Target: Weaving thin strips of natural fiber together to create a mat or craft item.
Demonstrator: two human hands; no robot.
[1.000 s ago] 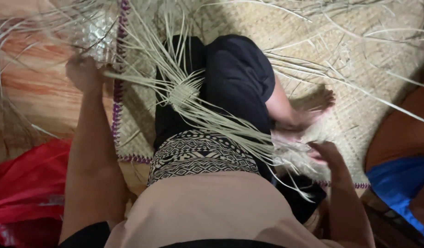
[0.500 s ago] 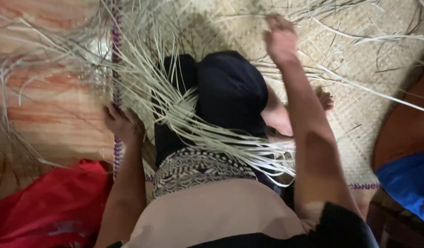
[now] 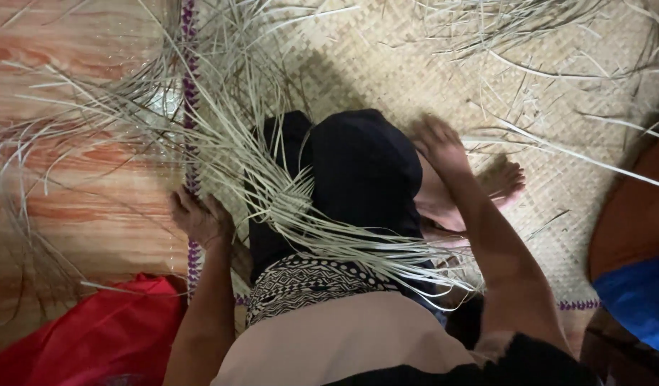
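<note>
A small woven start of pale palm strips [image 3: 295, 200] lies across my lap on the black trousers [image 3: 365, 171]. Its long loose strips [image 3: 201, 121] fan out to the upper left and lower right. My left hand [image 3: 201, 218] rests with bent fingers by the purple edge [image 3: 192, 100] of the woven floor mat [image 3: 415, 64], touching the strips there. Whether it grips any is hidden. My right hand [image 3: 440, 143] is blurred above my knee, and a long single strip [image 3: 558, 150] runs off to the right of it.
Several loose strips [image 3: 515, 28] lie scattered on the mat at the top right. A wood-pattern floor [image 3: 79, 186] is at the left, a red cloth [image 3: 93, 336] at the lower left, and a blue and orange object [image 3: 633, 286] at the right edge. My bare foot [image 3: 508, 182] rests on the mat.
My right hand reached up to the far strips on the mat, then drew back to my knee. My left hand came down from the upper left to the mat's purple edge.
</note>
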